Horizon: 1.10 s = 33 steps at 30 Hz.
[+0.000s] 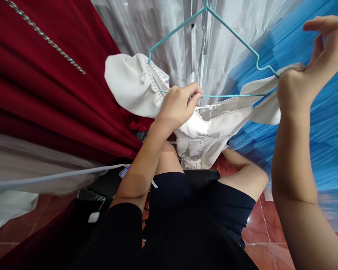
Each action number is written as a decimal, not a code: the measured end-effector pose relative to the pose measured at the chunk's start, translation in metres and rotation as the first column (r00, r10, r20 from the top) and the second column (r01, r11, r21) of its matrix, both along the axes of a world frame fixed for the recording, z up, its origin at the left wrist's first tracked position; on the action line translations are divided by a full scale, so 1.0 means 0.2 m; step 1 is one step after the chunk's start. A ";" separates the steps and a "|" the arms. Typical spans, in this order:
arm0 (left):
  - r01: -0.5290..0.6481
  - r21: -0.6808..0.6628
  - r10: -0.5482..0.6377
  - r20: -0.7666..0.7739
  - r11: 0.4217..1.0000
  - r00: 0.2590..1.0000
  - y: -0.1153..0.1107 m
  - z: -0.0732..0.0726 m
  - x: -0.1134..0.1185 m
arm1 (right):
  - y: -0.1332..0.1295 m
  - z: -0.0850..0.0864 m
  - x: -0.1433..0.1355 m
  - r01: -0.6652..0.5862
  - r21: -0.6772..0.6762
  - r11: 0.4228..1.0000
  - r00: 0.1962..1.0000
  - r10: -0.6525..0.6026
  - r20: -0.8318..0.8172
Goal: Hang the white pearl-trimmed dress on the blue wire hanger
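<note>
A white dress [191, 127] with pearl-like trim hangs from a teal wire hanger [231, 32], a puffed sleeve at its left side. My left hand [180, 103] pinches at the hanger's lower bar, above the neckline; the fingers are closed around it. At the hanger's right end, my right hand [312, 62] has its wrist side against the dress's shoulder strap, its fingers raised and apart from the thumb, with nothing visible between them.
Red fabric [59, 67] with a beaded strand hangs on the left, blue tulle [326, 142] on the right and white cloth [160, 26] behind. A phone-like object [90, 198] lies lower left. Red tiles [261, 225] show below.
</note>
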State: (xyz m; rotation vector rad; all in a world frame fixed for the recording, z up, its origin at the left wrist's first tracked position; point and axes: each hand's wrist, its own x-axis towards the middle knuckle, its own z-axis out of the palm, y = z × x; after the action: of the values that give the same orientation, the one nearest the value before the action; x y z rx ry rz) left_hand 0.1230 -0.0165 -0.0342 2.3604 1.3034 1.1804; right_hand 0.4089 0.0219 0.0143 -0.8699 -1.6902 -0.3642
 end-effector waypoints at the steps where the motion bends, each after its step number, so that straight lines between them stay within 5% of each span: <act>1: -0.005 0.004 0.005 0.000 1.000 1.000 0.00 0.00 0.00 | 0.03 0.01 -0.03 -0.047 0.020 0.999 0.999 0.047 0.005; 8: -0.054 0.031 0.055 -0.024 0.998 0.998 0.00 -0.01 0.03 | 0.21 0.02 -0.23 -0.279 0.142 0.950 0.960 0.278 0.023; 15: -0.055 0.033 0.056 -0.059 0.998 0.997 0.03 -0.04 0.01 | -0.01 0.02 -0.42 -0.400 0.233 0.886 0.916 0.398 0.055; 18: -0.071 0.077 0.078 -0.084 0.995 0.993 0.03 -0.05 0.02 | -0.10 -0.09 -0.50 -0.359 0.132 0.924 0.930 0.343 0.129; 20: -0.077 0.080 0.084 -0.090 0.994 0.992 0.03 -0.05 0.03 | -0.11 -0.20 -0.55 -0.266 -0.108 0.958 0.949 0.280 0.144; 23: -0.105 0.071 0.111 -0.082 0.992 0.990 0.03 -0.06 0.04 | -0.09 -0.36 -0.60 -0.059 -0.376 0.925 0.974 0.136 0.182; 27: -0.092 0.051 0.093 -0.019 0.994 0.996 0.02 -0.08 0.03 | -0.09 -0.45 -0.64 0.074 -0.401 0.913 0.981 0.007 0.196; 33: -0.026 0.135 0.011 0.106 0.990 0.994 -0.02 -0.06 -0.03 | -0.12 -0.41 -0.66 0.085 -0.386 0.919 0.987 -0.023 0.161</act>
State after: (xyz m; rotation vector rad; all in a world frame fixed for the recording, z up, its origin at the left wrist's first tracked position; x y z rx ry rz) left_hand 0.1177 -0.0208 -0.0466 2.3462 1.2504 1.4215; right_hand 0.2767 -0.0013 -0.0681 -1.2098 -1.9210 -0.1295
